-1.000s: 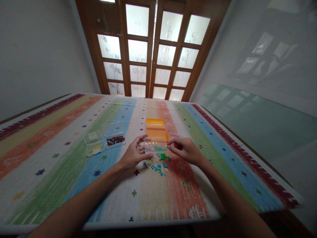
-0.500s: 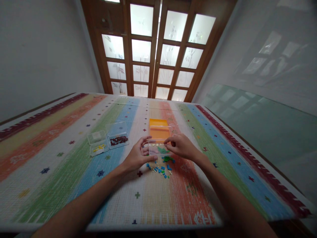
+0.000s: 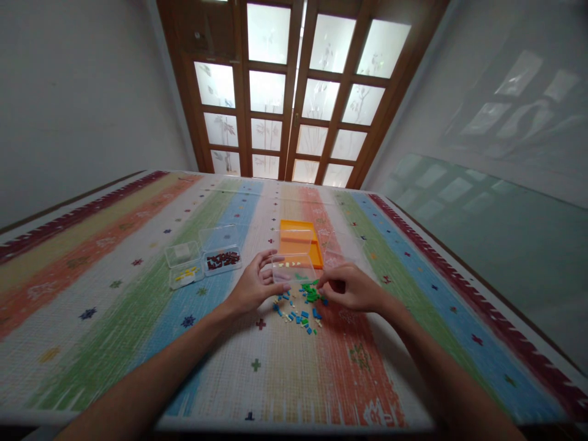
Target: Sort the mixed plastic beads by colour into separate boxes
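Note:
My left hand grips the left side of a clear plastic box, thumb in front and fingers behind. Several small cream pieces show inside the box. My right hand is at the right edge of a heap of small green bricks, thumb and fingertips pinched together. What they hold, if anything, is too small to make out. Nearer to me, small blue bricks lie loose on the cloth, mixed with cream and a few green ones.
An orange tray lies behind the clear box. To the left stand two open clear boxes, one with dark red pieces, the other with yellow pieces. A striped cloth covers the table.
My right hand has left the rim of the clear box and moved down and right to the green bricks. My left hand keeps its hold on the box. The view has shifted slightly.

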